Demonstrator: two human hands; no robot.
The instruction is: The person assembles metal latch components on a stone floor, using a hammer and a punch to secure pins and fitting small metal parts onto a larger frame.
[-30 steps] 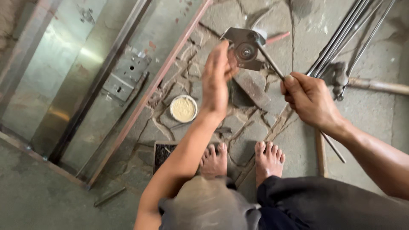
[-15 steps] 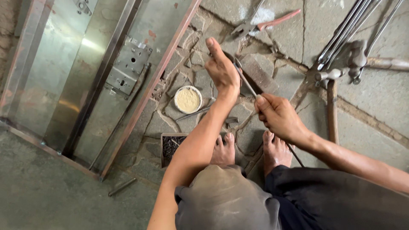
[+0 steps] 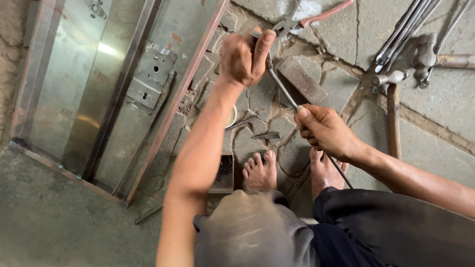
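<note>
Gripping a thin metal rod (image 3: 282, 86), both hands work low over the stone floor (image 3: 445, 109). Left hand (image 3: 245, 57) is a closed fist around the rod's upper end, thumb pressed along it. Right hand (image 3: 324, 129) is closed around the rod lower down, fingers wrapped, knuckles up. Rod runs diagonally between the two fists and continues past the right hand towards the right foot (image 3: 324, 170). Left foot (image 3: 261, 170) sits just beside it, both bare on the floor. Pliers (image 3: 309, 17) with red handles lie just beyond the left hand. A hammer (image 3: 393, 106) and a bundle of rods (image 3: 405, 37) lie to the right, well apart from the hands. A steel frame (image 3: 99, 89) with a hinge plate (image 3: 151, 76) lies on the floor to the left. A small tin (image 3: 230, 117) shows partly behind the left forearm.
</note>
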